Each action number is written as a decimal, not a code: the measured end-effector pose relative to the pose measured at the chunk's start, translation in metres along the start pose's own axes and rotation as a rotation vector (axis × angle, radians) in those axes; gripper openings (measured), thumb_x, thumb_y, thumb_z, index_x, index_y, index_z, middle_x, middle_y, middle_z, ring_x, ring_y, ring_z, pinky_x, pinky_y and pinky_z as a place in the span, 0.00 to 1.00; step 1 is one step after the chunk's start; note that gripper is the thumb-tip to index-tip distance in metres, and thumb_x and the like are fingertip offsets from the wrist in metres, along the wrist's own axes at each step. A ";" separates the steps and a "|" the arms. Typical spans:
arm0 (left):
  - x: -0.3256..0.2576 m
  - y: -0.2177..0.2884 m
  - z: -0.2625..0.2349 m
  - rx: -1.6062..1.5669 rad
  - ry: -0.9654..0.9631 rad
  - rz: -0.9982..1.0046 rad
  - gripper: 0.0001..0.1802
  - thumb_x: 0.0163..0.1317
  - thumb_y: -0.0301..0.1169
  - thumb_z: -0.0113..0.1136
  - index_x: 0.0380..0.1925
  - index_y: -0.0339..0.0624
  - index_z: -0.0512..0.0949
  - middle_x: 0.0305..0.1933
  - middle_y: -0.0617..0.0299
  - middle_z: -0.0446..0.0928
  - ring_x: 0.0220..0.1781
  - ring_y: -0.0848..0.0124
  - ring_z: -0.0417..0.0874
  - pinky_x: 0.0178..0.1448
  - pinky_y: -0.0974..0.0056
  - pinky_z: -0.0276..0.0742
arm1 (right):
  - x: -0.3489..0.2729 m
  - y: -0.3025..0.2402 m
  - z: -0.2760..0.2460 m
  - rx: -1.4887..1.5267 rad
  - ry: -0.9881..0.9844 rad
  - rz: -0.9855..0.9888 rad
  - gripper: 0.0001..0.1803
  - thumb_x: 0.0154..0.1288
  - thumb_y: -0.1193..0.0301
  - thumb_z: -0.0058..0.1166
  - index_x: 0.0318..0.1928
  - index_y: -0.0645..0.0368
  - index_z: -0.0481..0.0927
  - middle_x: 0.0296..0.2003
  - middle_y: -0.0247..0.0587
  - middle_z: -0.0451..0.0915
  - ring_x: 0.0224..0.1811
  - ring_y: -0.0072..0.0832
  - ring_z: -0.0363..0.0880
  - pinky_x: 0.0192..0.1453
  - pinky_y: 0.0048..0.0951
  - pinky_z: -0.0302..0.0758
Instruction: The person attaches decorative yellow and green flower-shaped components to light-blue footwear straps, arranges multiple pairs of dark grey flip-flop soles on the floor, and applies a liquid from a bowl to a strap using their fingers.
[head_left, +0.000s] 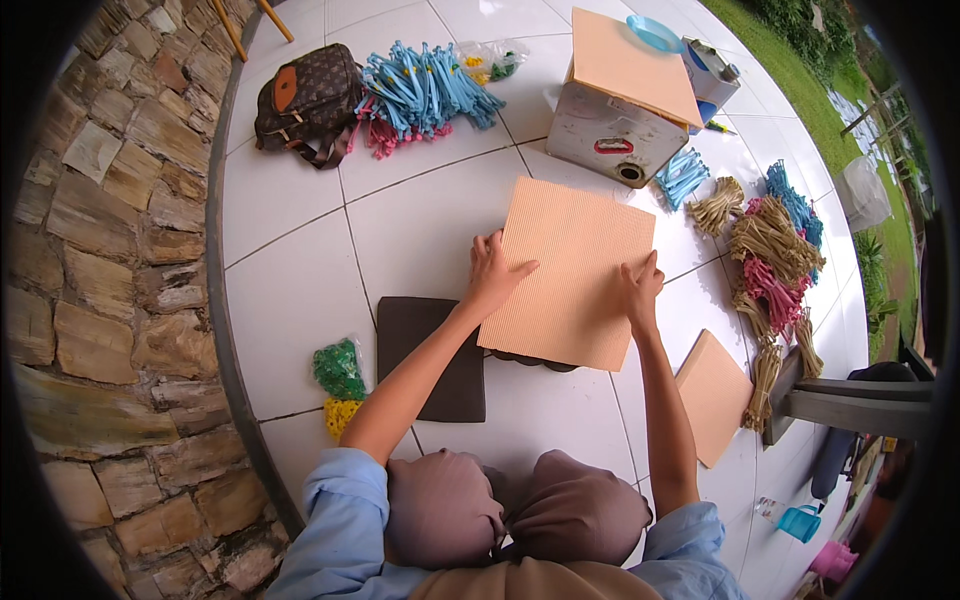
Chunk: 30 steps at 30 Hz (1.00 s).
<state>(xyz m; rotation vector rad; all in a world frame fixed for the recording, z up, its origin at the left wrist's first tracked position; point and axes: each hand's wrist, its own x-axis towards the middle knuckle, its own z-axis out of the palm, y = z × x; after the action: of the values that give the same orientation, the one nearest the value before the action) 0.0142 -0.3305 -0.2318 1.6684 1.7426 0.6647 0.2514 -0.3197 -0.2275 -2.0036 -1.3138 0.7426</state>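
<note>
While both hands press flat, a peach corrugated sheet [572, 270] lies on the white tiled floor [290, 300].
Left to right: dark cushion [432, 355] beside it; left hand [492, 275] at its left edge, fingers spread, clamping nothing; right hand [640, 288] on its right side, fingers likewise apart; sheet judged light, stiff, creasable; best held by opposite edges.

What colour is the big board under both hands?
The board is pale peach-orange with fine ribbing, seen best in the head view.

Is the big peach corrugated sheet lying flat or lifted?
Flat: the peach corrugated sheet lies on the tiled floor, left hand and right hand pressing on it.
</note>
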 end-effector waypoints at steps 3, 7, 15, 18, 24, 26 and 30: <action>-0.003 -0.037 0.012 -0.125 0.090 0.005 0.44 0.53 0.49 0.59 0.58 0.32 0.48 0.53 0.42 0.55 0.54 0.48 0.60 0.56 0.48 0.62 | -0.025 -0.004 0.036 -0.321 0.049 -0.144 0.32 0.64 0.64 0.41 0.65 0.63 0.49 0.56 0.71 0.53 0.55 0.57 0.62 0.56 0.43 0.64; -0.010 -0.021 0.014 -0.094 0.100 -0.042 0.43 0.53 0.46 0.60 0.58 0.35 0.49 0.54 0.44 0.54 0.56 0.49 0.58 0.58 0.46 0.59 | -0.028 -0.007 0.035 -0.557 0.122 -0.295 0.31 0.65 0.62 0.38 0.65 0.63 0.50 0.63 0.65 0.45 0.66 0.54 0.43 0.62 0.56 0.48; -0.029 0.013 0.005 0.353 0.191 0.444 0.25 0.53 0.38 0.60 0.51 0.54 0.67 0.57 0.56 0.54 0.60 0.56 0.55 0.62 0.48 0.52 | -0.048 -0.034 0.045 -0.604 -0.064 -0.668 0.28 0.65 0.59 0.37 0.65 0.49 0.55 0.67 0.41 0.46 0.69 0.49 0.35 0.66 0.60 0.32; -0.031 -0.001 -0.006 0.203 0.252 0.372 0.22 0.54 0.35 0.58 0.50 0.50 0.67 0.56 0.55 0.55 0.59 0.56 0.56 0.62 0.49 0.53 | -0.048 -0.039 0.047 -0.556 -0.037 -0.704 0.28 0.62 0.64 0.41 0.63 0.53 0.57 0.65 0.49 0.48 0.68 0.51 0.38 0.66 0.60 0.31; -0.116 -0.109 -0.051 0.132 0.564 -0.112 0.28 0.51 0.35 0.62 0.52 0.45 0.64 0.55 0.51 0.56 0.58 0.53 0.56 0.61 0.50 0.53 | -0.113 -0.094 0.094 -0.191 -0.571 -1.076 0.27 0.57 0.68 0.50 0.57 0.60 0.62 0.57 0.54 0.60 0.59 0.50 0.58 0.65 0.46 0.52; -0.153 -0.137 -0.053 0.172 0.568 -0.205 0.35 0.48 0.38 0.65 0.55 0.44 0.61 0.55 0.49 0.56 0.58 0.52 0.56 0.61 0.50 0.52 | -0.140 -0.099 0.135 -0.323 -0.744 -1.217 0.32 0.56 0.62 0.53 0.58 0.62 0.60 0.54 0.53 0.64 0.56 0.49 0.62 0.62 0.44 0.58; -0.193 -0.166 -0.054 0.159 0.329 -0.329 0.56 0.37 0.47 0.72 0.62 0.46 0.48 0.57 0.44 0.54 0.58 0.50 0.56 0.61 0.48 0.53 | -0.149 -0.107 0.193 -0.786 -0.870 -1.026 0.46 0.45 0.53 0.63 0.60 0.63 0.58 0.53 0.56 0.63 0.54 0.50 0.63 0.54 0.49 0.65</action>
<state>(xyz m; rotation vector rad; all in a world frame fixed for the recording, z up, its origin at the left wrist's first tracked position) -0.1376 -0.5306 -0.2981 1.3784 2.2935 0.6884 -0.0046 -0.3879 -0.2540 -1.0492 -3.1422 0.6021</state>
